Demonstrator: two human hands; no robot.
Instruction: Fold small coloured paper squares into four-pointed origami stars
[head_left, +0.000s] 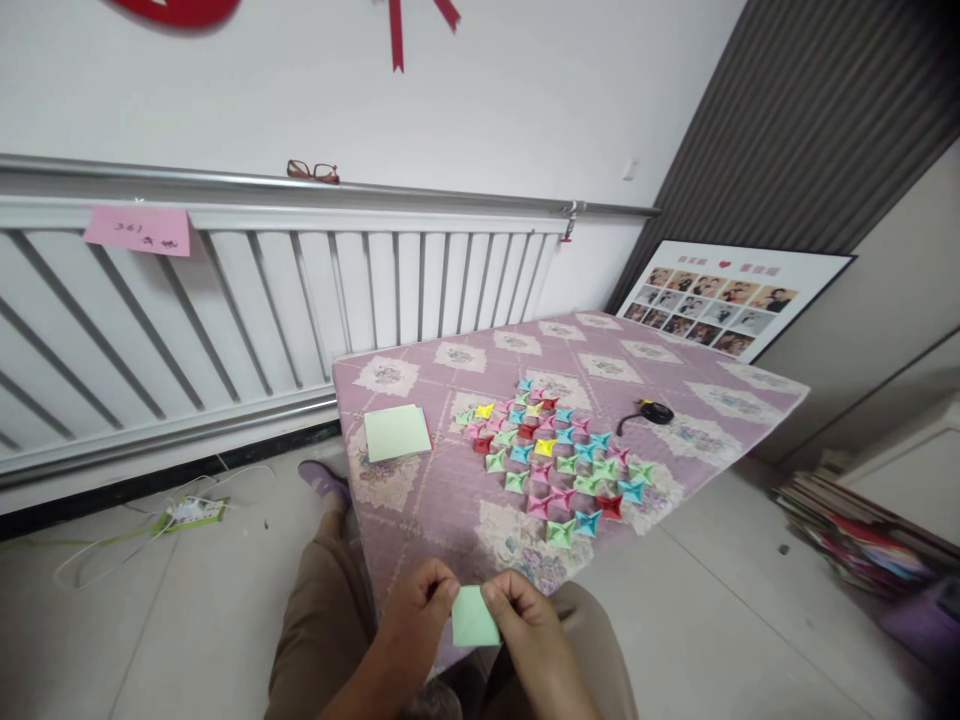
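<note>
Between my two hands is a small green paper square [475,618], creased and folded, just above the near edge of the table. My left hand [426,597] pinches its upper left corner between thumb and fingers. At the upper right corner, my right hand [523,610] grips it the same way. Beyond my hands, several small folded paper shapes [545,448] in green, pink, blue, red and yellow stand in rows on the tablecloth. A stack of square paper sheets [397,433], pale green on top, lies on the left of the table.
The table [442,500] has a purple patterned cloth. A black object with a strap [655,411] lies right of the folded shapes. Behind are a white radiator [435,285], glasses [313,172] on its pipe and a photo board [720,295]. A power strip [193,512] lies on the floor.
</note>
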